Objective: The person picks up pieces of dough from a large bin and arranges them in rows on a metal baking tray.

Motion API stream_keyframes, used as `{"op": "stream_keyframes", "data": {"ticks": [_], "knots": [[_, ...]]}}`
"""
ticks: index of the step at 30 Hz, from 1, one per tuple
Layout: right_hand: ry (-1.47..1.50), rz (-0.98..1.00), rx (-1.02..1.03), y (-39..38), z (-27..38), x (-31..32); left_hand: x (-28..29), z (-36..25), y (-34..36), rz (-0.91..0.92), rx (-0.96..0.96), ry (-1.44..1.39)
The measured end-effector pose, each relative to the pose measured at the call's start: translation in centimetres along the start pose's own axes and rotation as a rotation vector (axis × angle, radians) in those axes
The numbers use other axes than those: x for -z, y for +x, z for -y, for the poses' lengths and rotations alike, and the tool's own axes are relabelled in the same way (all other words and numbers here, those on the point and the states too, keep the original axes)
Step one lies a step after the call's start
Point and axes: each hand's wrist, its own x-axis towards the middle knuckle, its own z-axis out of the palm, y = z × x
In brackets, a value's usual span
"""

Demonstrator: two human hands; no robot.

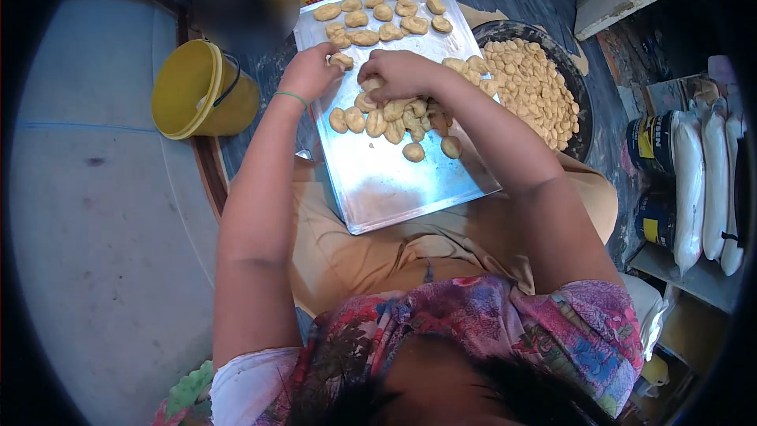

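Note:
A metal tray (410,173) rests over my lap, with rows of oval beige dough pieces (382,13) at its far end and a loose pile of them (396,114) near its middle. My left hand (314,71) is at the tray's left side, its fingertips closed on a small dough piece (341,61). My right hand (400,75) reaches over the upper part of the pile, fingers curled round a dough piece (372,84). Some pieces beneath my right hand and forearm are hidden.
A round black basin (583,110) full of small dough pieces stands right of the tray. Yellow buckets (189,91) sit left and beyond the tray. Long white packages (690,189) and dark packs (650,142) are on low shelves at the right. A dark blurred shape (240,0) fills the top left.

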Motion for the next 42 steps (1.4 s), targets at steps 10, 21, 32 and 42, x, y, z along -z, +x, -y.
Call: {"op": "stream_keyframes", "data": {"ticks": [10,21,32,42], "knots": [[0.299,-0.269,-0.129,2.0,-2.5,0.7,-2.1,-0.2,0.8,-0.136,0.112,-0.018],[0.482,-0.376,-0.298,-1.2,-5.6,2.6,-3.2,-2.4,0.2,-0.107,-0.207,0.215],[0.366,-0.423,-0.371,-2.9,-8.6,2.4,-5.1,-4.1,0.9,-0.140,-0.310,0.259],[0.328,-0.125,-0.484,-7.1,-10.1,4.1,-3.9,-4.8,0.3,-0.040,-0.317,0.251]]}}
